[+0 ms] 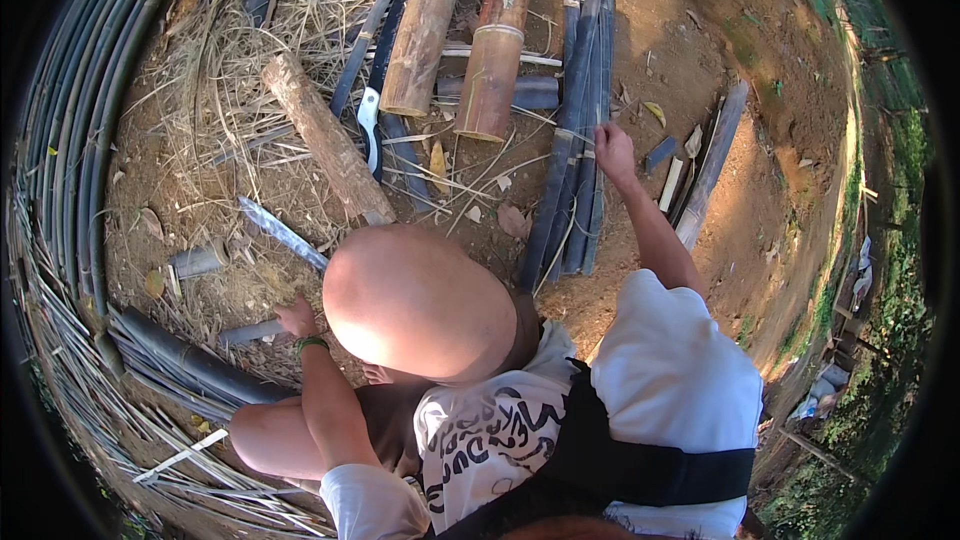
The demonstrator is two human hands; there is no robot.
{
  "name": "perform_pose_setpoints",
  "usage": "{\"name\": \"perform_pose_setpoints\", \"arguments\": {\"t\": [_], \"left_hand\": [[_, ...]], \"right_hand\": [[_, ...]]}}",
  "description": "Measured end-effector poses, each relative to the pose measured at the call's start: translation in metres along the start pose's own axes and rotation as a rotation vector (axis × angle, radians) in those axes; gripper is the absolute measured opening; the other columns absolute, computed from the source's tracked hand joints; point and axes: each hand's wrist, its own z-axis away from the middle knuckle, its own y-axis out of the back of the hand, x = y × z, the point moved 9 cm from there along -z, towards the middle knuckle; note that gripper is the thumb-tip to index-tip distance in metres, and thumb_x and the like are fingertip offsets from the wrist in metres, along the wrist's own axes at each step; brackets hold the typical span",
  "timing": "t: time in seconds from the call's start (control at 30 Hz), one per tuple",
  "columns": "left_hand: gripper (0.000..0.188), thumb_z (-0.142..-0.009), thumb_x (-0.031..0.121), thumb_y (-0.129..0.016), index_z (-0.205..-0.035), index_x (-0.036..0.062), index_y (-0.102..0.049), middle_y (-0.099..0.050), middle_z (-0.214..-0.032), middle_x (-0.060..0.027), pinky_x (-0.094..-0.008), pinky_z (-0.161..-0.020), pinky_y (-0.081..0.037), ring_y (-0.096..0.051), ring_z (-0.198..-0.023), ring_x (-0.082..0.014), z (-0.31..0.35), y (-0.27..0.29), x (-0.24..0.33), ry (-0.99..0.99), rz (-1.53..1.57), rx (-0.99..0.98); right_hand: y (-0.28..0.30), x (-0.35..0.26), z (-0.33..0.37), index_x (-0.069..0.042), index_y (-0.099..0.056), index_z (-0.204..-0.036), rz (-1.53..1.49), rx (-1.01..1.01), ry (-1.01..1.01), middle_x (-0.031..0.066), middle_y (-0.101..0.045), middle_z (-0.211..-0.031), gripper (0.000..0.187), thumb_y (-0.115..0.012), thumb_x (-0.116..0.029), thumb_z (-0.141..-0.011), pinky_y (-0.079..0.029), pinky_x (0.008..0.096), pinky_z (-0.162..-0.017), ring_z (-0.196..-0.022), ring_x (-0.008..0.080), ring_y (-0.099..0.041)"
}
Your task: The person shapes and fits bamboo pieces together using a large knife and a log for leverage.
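Note:
My right hand (612, 152) is closed at the right edge of a long bundle of dark bamboo strips (570, 175). A thin pale tie crosses the bundle beside the fingers; what they grip is too small to make out. Low on the left, my left hand (297, 318) has its fingers curled at the end of a short grey bamboo piece (250, 332) on the ground. Just above it lies a machete blade (280, 232), its handle end hidden behind my knee. A knife with a white-and-black handle (369, 125) lies farther off, between the bundle and a log.
Two thick brown bamboo poles (497, 60) extend away from me. A rough log (325, 135) lies before my knee. Long dark poles (75, 155) curve along the left, above a pile of thin strips (120, 440). Split bamboo pieces (715, 160) lie at the right.

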Motion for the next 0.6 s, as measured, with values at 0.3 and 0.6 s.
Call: {"name": "perform_pose_setpoints", "arguments": {"t": [0.3, 0.6], "left_hand": [[0.090, -0.087, 0.043, -0.076, -0.152, -0.0053, -0.037, -0.047, -0.144, -0.0369, -0.0544, -0.111, -0.040, -0.045, -0.133, -0.0525, 0.023, 0.016, 0.127, -0.367, 0.147, 0.028], [0.084, -0.091, 0.040, -0.072, -0.155, 0.0002, -0.034, -0.044, -0.145, -0.0380, -0.0574, -0.109, -0.041, -0.046, -0.131, -0.0556, 0.045, 0.008, 0.105, -0.413, 0.131, 0.078]], "right_hand": [[0.007, 0.031, -0.044, -0.003, -0.071, -0.097, 0.143, 0.113, -0.214, 0.0250, -0.071, -0.084, 0.021, -0.063, -0.023, -0.096, -0.055, 0.0551, -0.076, -0.083, 0.0446, -0.070], [0.005, -0.028, -0.046, 0.000, -0.063, -0.120, 0.421, 0.140, -0.054, 0.0230, -0.058, -0.132, 0.039, -0.070, -0.020, -0.087, -0.051, 0.0523, -0.096, -0.117, 0.0433, -0.060]]}}
